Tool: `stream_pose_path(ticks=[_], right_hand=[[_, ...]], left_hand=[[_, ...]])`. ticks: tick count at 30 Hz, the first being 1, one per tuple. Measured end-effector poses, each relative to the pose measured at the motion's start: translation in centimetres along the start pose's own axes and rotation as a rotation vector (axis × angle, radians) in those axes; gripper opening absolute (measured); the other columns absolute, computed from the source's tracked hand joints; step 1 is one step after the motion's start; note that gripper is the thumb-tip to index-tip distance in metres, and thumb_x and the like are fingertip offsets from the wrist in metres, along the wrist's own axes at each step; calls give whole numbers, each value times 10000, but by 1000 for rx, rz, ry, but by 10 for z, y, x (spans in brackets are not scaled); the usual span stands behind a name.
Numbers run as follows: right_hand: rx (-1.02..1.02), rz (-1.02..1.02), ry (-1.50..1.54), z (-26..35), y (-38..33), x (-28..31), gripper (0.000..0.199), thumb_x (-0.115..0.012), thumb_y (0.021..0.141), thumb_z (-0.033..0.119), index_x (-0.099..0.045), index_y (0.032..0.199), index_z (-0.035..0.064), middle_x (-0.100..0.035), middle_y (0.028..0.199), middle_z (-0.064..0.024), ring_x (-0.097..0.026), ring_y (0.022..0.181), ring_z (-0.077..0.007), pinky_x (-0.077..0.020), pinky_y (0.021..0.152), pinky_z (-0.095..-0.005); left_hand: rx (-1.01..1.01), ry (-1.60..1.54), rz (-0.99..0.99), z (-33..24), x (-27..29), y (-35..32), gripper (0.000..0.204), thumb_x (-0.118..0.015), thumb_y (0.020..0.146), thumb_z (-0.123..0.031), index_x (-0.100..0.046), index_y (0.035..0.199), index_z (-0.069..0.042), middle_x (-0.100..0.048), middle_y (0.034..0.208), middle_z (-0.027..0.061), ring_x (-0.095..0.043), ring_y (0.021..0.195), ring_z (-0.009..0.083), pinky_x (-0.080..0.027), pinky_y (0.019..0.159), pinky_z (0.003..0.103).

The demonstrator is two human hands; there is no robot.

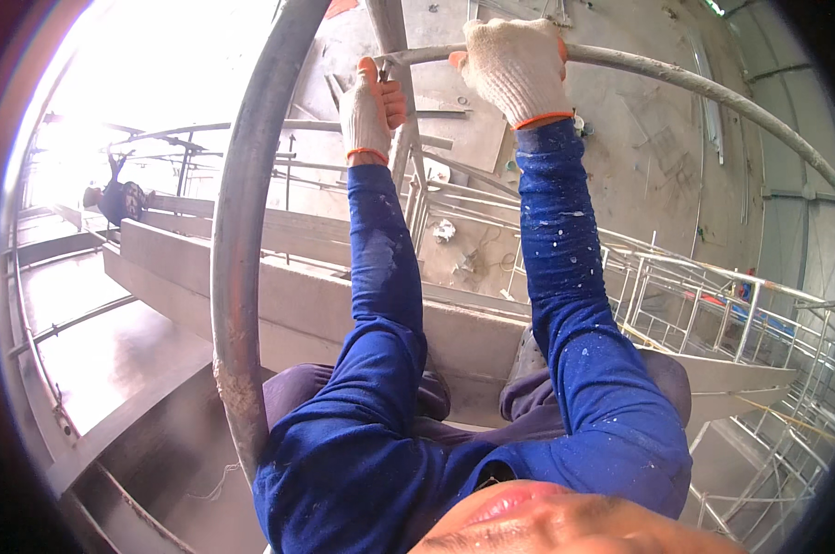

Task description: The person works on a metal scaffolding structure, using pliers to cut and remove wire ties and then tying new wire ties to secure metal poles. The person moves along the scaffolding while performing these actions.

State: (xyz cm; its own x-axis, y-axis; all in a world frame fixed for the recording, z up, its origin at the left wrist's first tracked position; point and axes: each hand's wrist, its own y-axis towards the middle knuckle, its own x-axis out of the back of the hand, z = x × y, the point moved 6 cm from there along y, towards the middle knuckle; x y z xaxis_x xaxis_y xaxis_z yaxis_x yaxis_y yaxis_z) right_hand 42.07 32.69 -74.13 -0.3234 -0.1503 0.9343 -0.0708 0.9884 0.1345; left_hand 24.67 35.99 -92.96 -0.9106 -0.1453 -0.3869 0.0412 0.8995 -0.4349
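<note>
My right hand (517, 69), in a white knit glove with orange parts, is wrapped round a grey scaffold pipe (703, 86) that runs across the top of the view. To its left, near where this pipe meets an upright pole (387, 23), is my left hand (373, 109) in a matching glove. Its fingers are curled in and the thumb points up. A small dark metal piece (384, 70) shows by the thumb; whether the fingers grip it or something else is hidden. Both arms, in blue sleeves spotted with white, reach forward.
A thick pipe (246, 185) rises close on my left. Below me lies a pale concrete beam (297, 300), my legs over it. Scaffold frames (713, 295) stand lower right. Far down is a floor (620, 138) with scattered materials. Another person (120, 198) is at far left.
</note>
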Motion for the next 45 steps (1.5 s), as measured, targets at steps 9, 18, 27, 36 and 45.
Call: stream_pose_path(ticks=[9, 18, 27, 36, 45], right_hand=[[42, -45, 14, -8, 9, -1, 416, -611, 951, 556, -764, 1015, 174, -745, 715, -70, -721, 555, -278, -561, 466, -489], [102, 23, 100, -7, -7, -15, 409, -621, 952, 533, -761, 992, 150, -743, 724, -112, -750, 626, -302, -607, 532, -518], [158, -156, 380, -14, -20, -9, 299, -695, 861, 417, -787, 820, 135, -727, 696, -129, -735, 634, -298, -569, 584, -475], [273, -252, 240, -6, -15, -16, 151, -692, 676, 262, -794, 715, 157, -748, 709, -87, -725, 662, -277, -511, 549, -498], [478, 212, 56, -165, -85, 62, 272, -789, 727, 263, -743, 903, 61, -742, 821, -106, -746, 794, -315, -572, 578, -495]], left_hand=[[-78, -62, -35, -9, -14, 17, 450, -523, 1067, -399, -682, 940, 3, -598, 699, 44, -470, 510, 109, -381, 473, 242], [-232, 469, -246, -23, -8, -13, 421, -598, 1039, -372, -672, 1006, 41, -667, 754, 70, -570, 547, 113, -462, 470, 273], [-569, 246, -138, -1, -8, 20, 442, -524, 1081, -399, -614, 1223, 10, -679, 861, 83, -653, 705, 134, -555, 659, 284], [-776, 404, -95, 26, 24, 28, 350, -474, 1104, -275, -607, 1303, -19, -654, 1075, 108, -663, 962, 219, -570, 800, 340], [-520, -154, -18, 31, 33, 53, 372, -500, 1084, -243, -549, 1343, 19, -649, 1190, 176, -631, 1123, 298, -529, 999, 418]])
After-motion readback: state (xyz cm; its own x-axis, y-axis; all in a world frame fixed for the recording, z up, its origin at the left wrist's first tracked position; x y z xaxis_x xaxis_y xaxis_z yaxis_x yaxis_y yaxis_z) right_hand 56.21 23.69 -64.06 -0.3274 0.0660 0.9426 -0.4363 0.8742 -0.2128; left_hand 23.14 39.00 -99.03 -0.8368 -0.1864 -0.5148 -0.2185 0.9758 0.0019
